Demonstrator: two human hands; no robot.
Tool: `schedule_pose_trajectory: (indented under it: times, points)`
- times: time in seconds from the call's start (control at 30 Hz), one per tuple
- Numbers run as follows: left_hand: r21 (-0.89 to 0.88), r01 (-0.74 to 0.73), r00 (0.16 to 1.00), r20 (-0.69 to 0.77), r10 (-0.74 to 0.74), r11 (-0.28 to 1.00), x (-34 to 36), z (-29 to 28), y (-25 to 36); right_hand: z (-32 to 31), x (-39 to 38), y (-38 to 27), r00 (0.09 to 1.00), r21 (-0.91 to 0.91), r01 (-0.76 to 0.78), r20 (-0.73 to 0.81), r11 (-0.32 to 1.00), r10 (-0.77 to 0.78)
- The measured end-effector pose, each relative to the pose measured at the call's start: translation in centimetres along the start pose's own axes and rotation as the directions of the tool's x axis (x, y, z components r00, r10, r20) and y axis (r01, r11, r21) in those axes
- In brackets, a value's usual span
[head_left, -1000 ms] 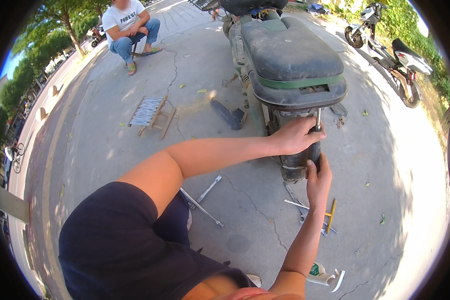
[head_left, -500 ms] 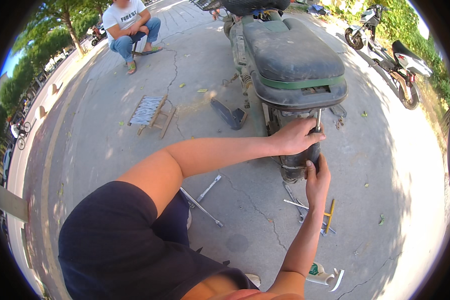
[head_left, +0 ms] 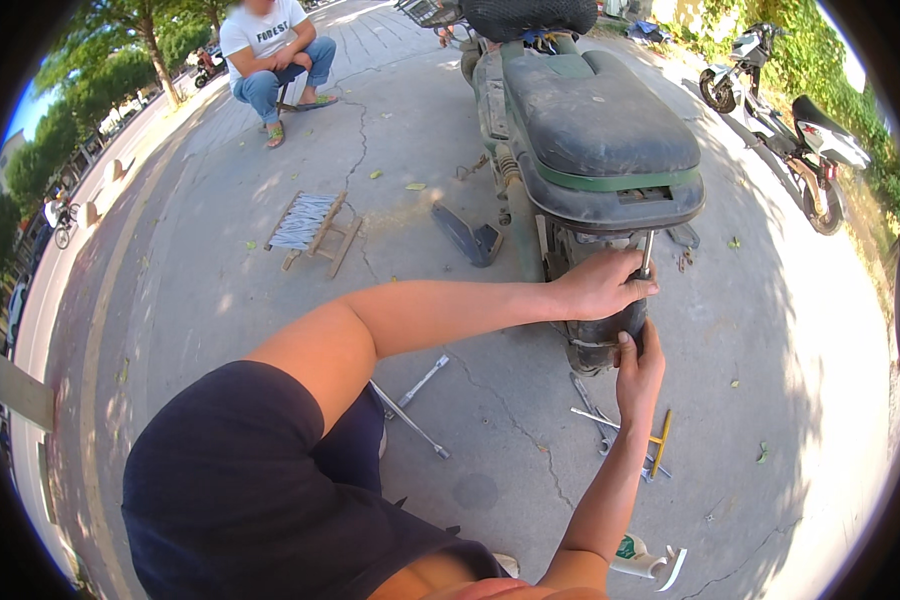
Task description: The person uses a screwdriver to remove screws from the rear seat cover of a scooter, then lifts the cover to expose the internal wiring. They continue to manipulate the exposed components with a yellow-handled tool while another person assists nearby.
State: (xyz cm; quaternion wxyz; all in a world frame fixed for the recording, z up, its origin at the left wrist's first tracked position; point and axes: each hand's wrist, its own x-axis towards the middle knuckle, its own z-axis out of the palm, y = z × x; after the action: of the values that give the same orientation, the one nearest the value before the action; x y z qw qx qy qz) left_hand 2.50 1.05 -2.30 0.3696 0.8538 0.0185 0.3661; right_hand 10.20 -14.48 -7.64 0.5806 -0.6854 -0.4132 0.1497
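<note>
An electric scooter with a black seat [head_left: 610, 110] stands in front of me, its tail toward me. Under the tail a shiny metal rod [head_left: 649, 250] runs down to a dark lower part. My left hand [head_left: 602, 288] is closed round the rod's lower end, beside the rear wheel. Just below it my right hand [head_left: 640, 370] has thumb and fingers pressed on the dark part; whether this is one piece with the rod cannot be made out. The rear wheel [head_left: 592, 358] is partly hidden by my hands.
A yellow T-handle wrench [head_left: 661, 443] and several spanners [head_left: 602, 425] lie below my right hand. A metal cross wrench [head_left: 410, 418] lies left. Farther off are a folding stool [head_left: 308, 225], a dark plastic panel [head_left: 467, 238], a seated person [head_left: 270, 50] and a parked scooter [head_left: 820, 135].
The whole view has shifted slightly, so the scooter and ground things sit a little lower and farther right. Both hands keep their hold at the rod; little else differs.
</note>
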Motion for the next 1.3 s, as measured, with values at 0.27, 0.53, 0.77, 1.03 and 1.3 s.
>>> schedule_pose_trajectory:
  times: [0.27, 0.53, 0.77, 1.03, 1.3]
  points:
    - [-0.107, 0.164, 0.983, 0.098, -0.154, 0.981, 0.2, -0.6, 0.9, -0.1, -0.2, -0.1, 1.0, -0.017, 0.002, -0.009, 1.0, -0.002]
    - [-0.075, 0.152, 0.985, 0.092, -0.145, 0.985, 0.1, -0.7, 1.2, -0.1, 0.1, 0.6, 1.0, -0.03, 0.009, -0.002, 1.0, -0.009]
    - [-0.079, 0.147, 0.986, 0.093, -0.139, 0.986, 0.1, -0.7, 1.0, 0.0, 0.1, 0.4, 1.0, 0.001, 0.001, 0.005, 1.0, -0.001]
    - [-0.042, 0.132, 0.988, 0.081, -0.129, 0.99, 0.1, -0.7, 0.7, -0.1, -0.1, 0.4, 1.0, -0.05, 0.019, -0.02, 0.999, -0.02]
    - [-0.057, 0.163, 0.983, 0.094, -0.157, 0.985, 0.0, -0.8, 1.0, -0.2, -0.1, 0.6, 1.0, -0.031, 0.02, 0.0, 0.999, -0.021]
